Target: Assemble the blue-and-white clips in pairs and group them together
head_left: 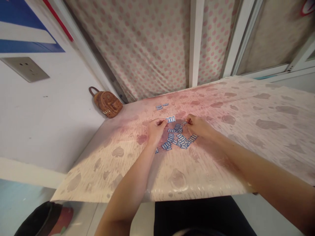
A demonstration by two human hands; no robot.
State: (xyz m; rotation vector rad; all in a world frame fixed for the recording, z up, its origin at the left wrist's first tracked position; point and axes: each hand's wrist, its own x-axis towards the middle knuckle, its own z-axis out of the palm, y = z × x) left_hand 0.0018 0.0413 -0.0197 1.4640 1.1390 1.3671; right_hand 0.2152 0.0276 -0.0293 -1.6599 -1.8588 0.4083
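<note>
My left hand (155, 129) pinches a small white card with blue bars (171, 119) between thumb and fingertips, its printed side showing. Just to the right, my right hand (197, 126) has its fingertips closed on another small card (184, 123), mostly hidden by the fingers. Between and below the hands lies a loose, overlapping pile of blue-and-white striped cards (182, 141). Farther back on the table, a few similar cards (159, 107) rest in a small group. The edge of one more card (157, 150) peeks out beside my left wrist.
A patterned cloth covers the table (178, 180). At its back left corner, a small brown backpack-shaped bag (108, 103) leans against the wall. Behind the table hangs a polka-dot curtain (150, 42). A black and reddish object (49, 218) stands on the floor at lower left.
</note>
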